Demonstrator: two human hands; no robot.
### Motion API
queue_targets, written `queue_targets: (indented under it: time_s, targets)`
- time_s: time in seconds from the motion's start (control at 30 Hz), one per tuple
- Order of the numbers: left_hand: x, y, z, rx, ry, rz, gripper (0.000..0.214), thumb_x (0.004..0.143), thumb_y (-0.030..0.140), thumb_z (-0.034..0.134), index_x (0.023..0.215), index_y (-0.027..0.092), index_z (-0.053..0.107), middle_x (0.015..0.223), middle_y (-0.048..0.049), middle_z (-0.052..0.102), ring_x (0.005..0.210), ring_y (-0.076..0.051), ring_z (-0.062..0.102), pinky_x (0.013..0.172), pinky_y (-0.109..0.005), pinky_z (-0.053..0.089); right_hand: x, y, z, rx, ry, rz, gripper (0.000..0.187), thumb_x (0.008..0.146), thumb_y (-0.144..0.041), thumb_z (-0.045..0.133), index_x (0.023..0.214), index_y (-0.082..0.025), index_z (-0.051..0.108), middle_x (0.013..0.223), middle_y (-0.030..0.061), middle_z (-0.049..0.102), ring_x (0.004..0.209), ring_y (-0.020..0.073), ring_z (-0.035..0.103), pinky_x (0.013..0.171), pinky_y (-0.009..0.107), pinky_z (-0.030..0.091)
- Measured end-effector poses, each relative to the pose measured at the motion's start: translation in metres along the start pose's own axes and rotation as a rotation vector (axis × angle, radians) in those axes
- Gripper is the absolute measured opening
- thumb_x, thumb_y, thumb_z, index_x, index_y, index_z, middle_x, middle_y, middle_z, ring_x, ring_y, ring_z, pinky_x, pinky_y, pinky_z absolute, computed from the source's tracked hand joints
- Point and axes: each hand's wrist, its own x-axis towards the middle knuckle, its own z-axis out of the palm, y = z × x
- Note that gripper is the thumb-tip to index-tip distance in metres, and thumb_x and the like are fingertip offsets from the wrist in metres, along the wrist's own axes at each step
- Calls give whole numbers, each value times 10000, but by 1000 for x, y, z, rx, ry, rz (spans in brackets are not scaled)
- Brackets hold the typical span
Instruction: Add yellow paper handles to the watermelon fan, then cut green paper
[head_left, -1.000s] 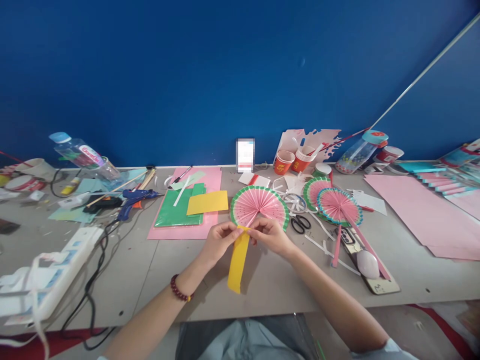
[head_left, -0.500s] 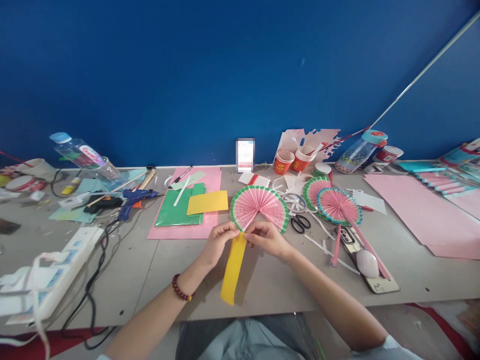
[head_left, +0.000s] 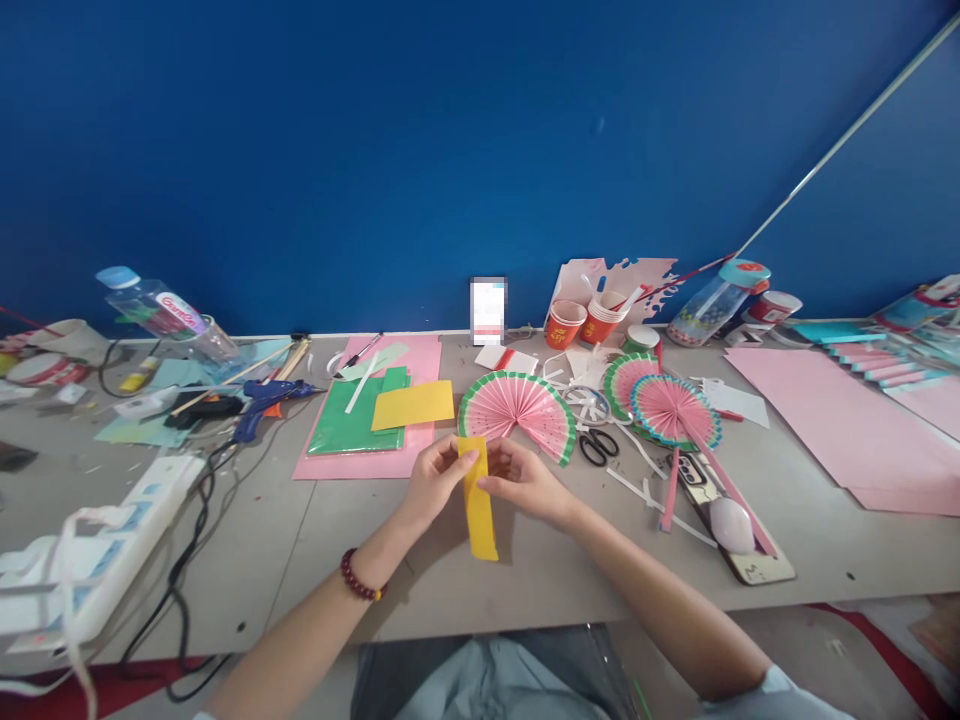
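Observation:
A folded-looking yellow paper strip (head_left: 482,525) hangs between my hands above the table, its lower end slanting toward me. My left hand (head_left: 436,485) pinches the strip near its top, thumb on the front face. On the other edge my right hand (head_left: 529,485) grips it, thumb on the front and fingers behind, partly hidden. Just beyond my fingers lies a pleated watermelon paper fan (head_left: 551,410), pink with a green rim and open in a wide arc. A second yellow paper piece (head_left: 414,405) rests on the green paper pack (head_left: 352,428) to the left.
Black-handled scissors (head_left: 598,447) lie right of the fan. Farther right are a round pink fan (head_left: 679,410) and a phone (head_left: 765,570) under a white mouse (head_left: 732,525). On the left sit a blue glue gun (head_left: 262,400) and a power strip (head_left: 142,540). Paper cups (head_left: 564,325) stand at the back.
The strip's top has risen above my fingertips and its lower end has swung right and up. My right hand has shifted its grip along the strip's edge. The fan stays put.

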Motion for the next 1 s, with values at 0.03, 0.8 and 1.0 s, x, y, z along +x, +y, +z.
queue_targets:
  time_s: [0.03,0.8,1.0]
  targets:
    - [0,-1,-1,6,31,22,245,745,388,668,729,154,595,684,9,568,652,-115,513,615,-221,418,0,1,1,-22,-13,16,325,727,-358,703,963,-179,567,904,39,632,815,157,609,749,297,487]
    - [10,-2,-12,-28,291,-12,274,648,376,750,773,140,689,675,-23,683,552,-136,614,532,-233,505,7,-5,-24,-98,200,-23,288,694,-367,713,906,-187,640,935,54,678,837,182,645,728,293,519]
    - [12,-5,-16,-80,323,-7,270,653,381,749,763,142,689,656,-20,679,534,-133,615,512,-228,494,9,-6,-24,106,289,54,298,635,-407,757,748,-184,595,739,5,659,618,145,636,588,267,528]
